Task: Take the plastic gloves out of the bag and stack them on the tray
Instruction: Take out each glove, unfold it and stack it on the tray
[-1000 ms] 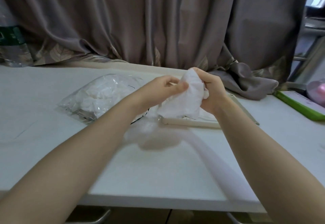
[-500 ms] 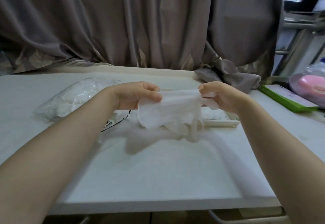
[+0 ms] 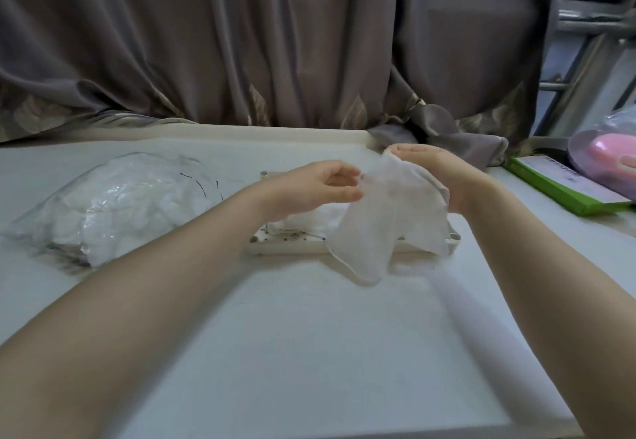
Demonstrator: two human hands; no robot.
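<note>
While a grey curtain [image 3: 275,42] hangs across the back at twelve o'clock, the white table [image 3: 292,352] spreads below it. At nine o'clock lies the clear plastic bag [image 3: 113,204], stuffed with white gloves. Just past centre sits the white tray [image 3: 285,249], with some gloves on it. At three o'clock a green box [image 3: 564,187] lies near the edge. One plastic glove [image 3: 385,221] hangs above the tray; the right hand [image 3: 437,170] has its grip closed on the top, the left hand [image 3: 320,187] pinches its edge
</note>
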